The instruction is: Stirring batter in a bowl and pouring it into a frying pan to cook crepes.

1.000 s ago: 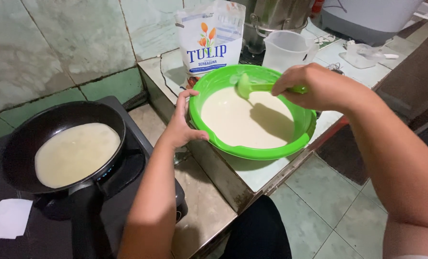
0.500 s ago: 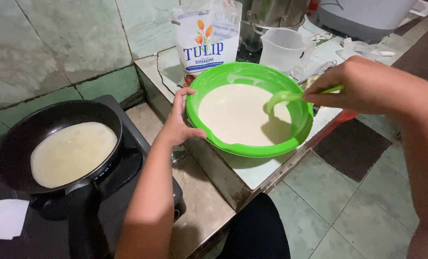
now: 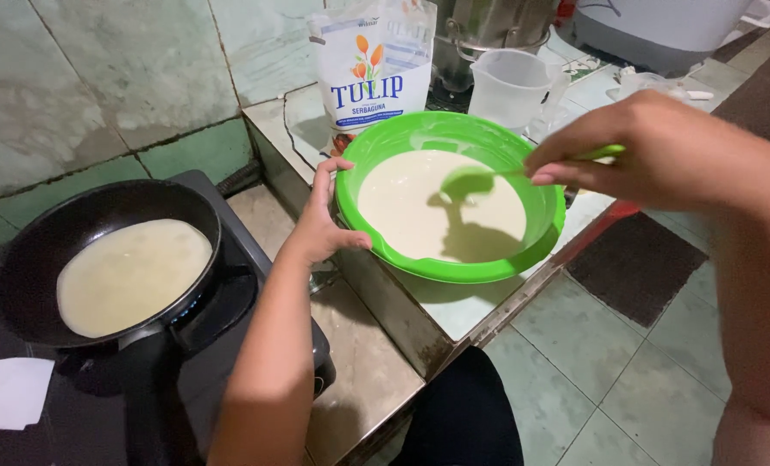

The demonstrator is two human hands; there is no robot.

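Green and grey tiles cover the wall, and the tiled tabletop (image 3: 476,306) below it is small and crowded. I see my left hand (image 3: 323,226) pressed on the rim of the green bowl (image 3: 540,246), thumb and fingers spread wide along the side, not wrapped around it. My right hand (image 3: 661,155) has its fingers pinched shut on the handle of the green ladle (image 3: 471,179), and the ladle cup hangs just above the pale batter (image 3: 441,216) in the bowl. The bowl sits close to the front edge of the tabletop, so I think a hard push could slide it off onto the floor tiles (image 3: 609,380). A full ladle could drip batter on the way over, because there is a gap and a step down between the bowl and the black frying pan (image 3: 35,250) on the stove (image 3: 230,345). The pan already holds a thin round of batter, and it may be hot. Behind the bowl stand a flour bag (image 3: 372,73) and a clear measuring jug (image 3: 510,86), both near, so a wide swing backward could knock them. Open room is mostly above the bowl and to the left.
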